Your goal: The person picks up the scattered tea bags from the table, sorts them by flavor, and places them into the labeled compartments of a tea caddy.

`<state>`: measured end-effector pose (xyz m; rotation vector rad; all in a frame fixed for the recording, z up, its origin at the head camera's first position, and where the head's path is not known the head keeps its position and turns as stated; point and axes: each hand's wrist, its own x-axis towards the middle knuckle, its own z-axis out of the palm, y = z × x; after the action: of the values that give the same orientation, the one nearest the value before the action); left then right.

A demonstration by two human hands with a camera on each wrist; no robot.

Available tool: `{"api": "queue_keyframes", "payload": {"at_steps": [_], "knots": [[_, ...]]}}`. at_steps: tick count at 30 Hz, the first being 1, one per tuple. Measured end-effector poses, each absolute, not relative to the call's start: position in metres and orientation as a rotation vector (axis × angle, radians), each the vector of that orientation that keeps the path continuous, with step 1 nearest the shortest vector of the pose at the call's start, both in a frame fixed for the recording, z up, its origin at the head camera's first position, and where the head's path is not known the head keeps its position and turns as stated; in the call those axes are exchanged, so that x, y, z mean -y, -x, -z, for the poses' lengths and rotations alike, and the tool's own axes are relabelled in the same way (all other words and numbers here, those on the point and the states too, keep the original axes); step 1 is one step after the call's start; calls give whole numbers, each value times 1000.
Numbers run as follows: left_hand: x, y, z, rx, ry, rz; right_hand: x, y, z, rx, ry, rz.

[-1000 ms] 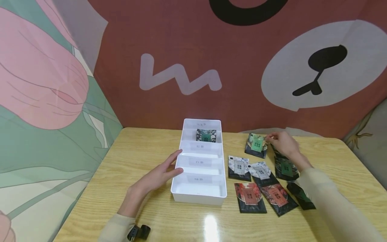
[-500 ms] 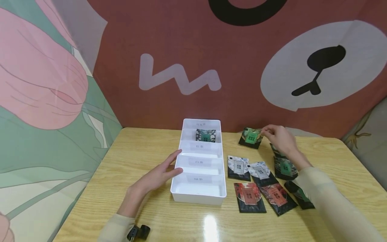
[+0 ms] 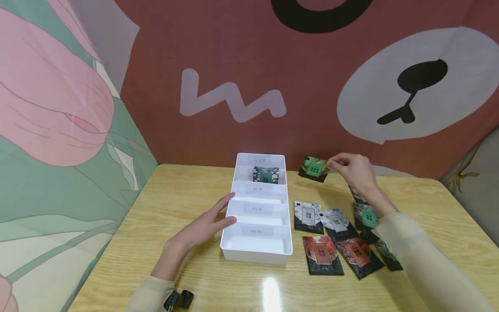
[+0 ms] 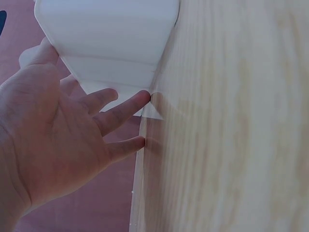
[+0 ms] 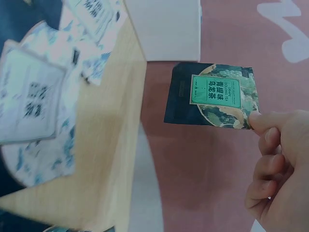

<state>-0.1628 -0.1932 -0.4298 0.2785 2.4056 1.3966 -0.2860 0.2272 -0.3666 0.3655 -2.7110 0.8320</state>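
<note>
My right hand [image 3: 356,173] pinches a corner of a tea sachet [image 3: 313,169] between thumb and forefinger. Dark, with a green label reading oolong tea, the sachet hangs tilted to the right of the white divided box [image 3: 255,257]. The other fingers of that hand [image 5: 282,164] are curled in, as the right wrist view shows. My left hand [image 3: 199,227] rests at the box's left side, its fingers spread and fairly straight. A dark sachet with a green label [image 3: 266,175] lies in the box's far compartment; the three nearer compartments hold nothing.
Right of the box lie white-topped sachets [image 3: 308,216], red ones [image 3: 322,255] and several dark green ones [image 3: 366,215], partly behind my right forearm. A patterned cloth wall [image 3: 312,117] stands behind the wooden table [image 3: 187,186].
My right hand has lifted the green-labelled oolong sachet off the table and carried it left and up, closer to the box's far end. My left hand and the box have not moved.
</note>
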Motion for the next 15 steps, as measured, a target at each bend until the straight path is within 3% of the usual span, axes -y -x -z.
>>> {"api": "queue_keyframes", "payload": {"at_steps": [15], "knots": [[194, 163, 432, -2402, -284, -1400, -196, 291, 345, 2662, -392, -779]]}}
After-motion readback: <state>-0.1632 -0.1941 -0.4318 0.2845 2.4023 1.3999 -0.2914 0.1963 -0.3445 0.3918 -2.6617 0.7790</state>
